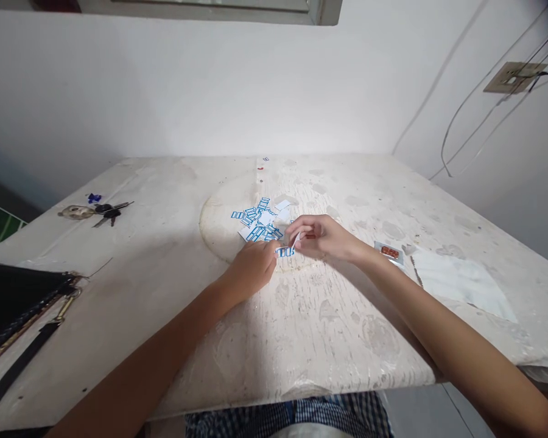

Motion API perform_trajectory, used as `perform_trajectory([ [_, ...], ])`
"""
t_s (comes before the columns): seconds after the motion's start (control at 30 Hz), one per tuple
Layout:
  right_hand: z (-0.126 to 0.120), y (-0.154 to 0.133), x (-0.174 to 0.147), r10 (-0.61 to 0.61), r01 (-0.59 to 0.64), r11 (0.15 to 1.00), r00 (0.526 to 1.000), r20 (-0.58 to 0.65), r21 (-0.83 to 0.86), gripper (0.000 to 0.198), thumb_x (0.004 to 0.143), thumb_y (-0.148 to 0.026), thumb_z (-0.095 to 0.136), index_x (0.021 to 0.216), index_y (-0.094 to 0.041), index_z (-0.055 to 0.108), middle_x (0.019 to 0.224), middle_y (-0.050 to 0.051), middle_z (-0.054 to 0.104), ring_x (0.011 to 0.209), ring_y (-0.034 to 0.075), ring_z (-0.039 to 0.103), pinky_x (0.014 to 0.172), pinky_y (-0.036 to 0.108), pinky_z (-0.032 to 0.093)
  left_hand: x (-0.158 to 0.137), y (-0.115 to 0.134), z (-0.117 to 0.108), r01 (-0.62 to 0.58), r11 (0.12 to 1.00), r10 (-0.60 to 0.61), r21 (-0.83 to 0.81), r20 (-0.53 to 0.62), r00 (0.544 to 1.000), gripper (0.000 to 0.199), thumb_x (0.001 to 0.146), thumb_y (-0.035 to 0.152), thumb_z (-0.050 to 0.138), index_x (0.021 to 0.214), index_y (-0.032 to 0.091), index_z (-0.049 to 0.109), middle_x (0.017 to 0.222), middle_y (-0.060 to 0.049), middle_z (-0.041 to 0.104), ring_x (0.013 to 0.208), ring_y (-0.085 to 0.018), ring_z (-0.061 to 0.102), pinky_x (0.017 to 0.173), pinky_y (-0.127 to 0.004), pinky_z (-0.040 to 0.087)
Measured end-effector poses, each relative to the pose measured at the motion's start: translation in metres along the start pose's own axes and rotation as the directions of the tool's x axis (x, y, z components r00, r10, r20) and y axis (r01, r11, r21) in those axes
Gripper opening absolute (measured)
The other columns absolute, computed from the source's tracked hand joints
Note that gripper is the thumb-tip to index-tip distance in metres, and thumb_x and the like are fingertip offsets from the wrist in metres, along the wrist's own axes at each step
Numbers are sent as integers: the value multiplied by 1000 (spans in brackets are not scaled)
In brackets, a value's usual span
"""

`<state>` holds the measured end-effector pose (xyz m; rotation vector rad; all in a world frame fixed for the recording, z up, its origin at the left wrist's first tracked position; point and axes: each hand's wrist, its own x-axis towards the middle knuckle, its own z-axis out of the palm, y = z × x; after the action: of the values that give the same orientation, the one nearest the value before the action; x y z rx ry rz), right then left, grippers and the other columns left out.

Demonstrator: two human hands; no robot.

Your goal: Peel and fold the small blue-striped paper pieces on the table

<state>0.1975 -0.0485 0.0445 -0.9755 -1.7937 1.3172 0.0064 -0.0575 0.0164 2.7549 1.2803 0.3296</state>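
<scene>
On the pale table lies a loose heap of small white paper pieces (262, 222) with blue printed bars. At its near edge, my left hand (256, 264) is closed, its fingers gripping a white piece with blue bars (285, 252). My right hand (322, 237) pinches a small white paper piece (297, 239), tilted up against the right end of the one in my left hand. Some fingertips of both hands are hidden. Beyond my right fingers a few blank white pieces (282, 205) lie on the heap.
Keys (108, 213) with a fob lie at the left, beside a blue scrap (94, 198). A black bag (21, 304) with a strap rests on the near left. A white cloth (461, 280) and a small red-brown packet (389, 252) are at the right. A wall socket (514, 78) has hanging cables.
</scene>
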Motion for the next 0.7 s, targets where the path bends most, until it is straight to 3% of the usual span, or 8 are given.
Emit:
perform_trajectory([
  [0.13,1,2,1,-79,79,997,997,-1,-24,8,68,-12,56,65,-15,63,84,4,62,78,13,56,68,28,43,1,-1,1,-5,1000,5,2,-14,1000,23,88,19,27,96,14,49,80,-7,58,76,-20,53,70,-33,39],
  [0.27,-2,-2,-2,11,-9,1000,998,70,-25,11,70,-15,55,76,-16,65,72,2,60,65,11,54,58,25,42,1,0,-1,-3,1000,3,12,-11,1000,20,87,18,28,86,15,47,76,-6,57,70,-19,51,66,-31,38],
  [0.43,-1,-11,-8,41,-15,994,968,248,-106,16,70,-23,60,83,-15,66,84,4,61,69,11,52,58,25,42,-1,1,-1,10,1000,-10,-7,-5,1000,19,86,16,28,85,15,47,76,-5,57,70,-19,51,65,-31,38],
  [0.57,5,-5,-7,88,-81,993,994,70,-91,19,73,-18,53,90,-16,61,68,0,55,57,9,49,49,22,38,-1,0,1,13,1000,-13,-7,-5,1000,21,86,16,29,94,14,48,80,-7,57,76,-20,53,72,-33,40],
  [0.7,10,2,-7,85,-77,986,995,47,-150,27,71,-11,48,95,-18,57,68,0,55,62,11,53,51,22,38,-1,0,0,20,1000,-20,-7,6,1000,22,85,15,28,95,14,48,82,-7,57,79,-20,53,73,-33,40],
])
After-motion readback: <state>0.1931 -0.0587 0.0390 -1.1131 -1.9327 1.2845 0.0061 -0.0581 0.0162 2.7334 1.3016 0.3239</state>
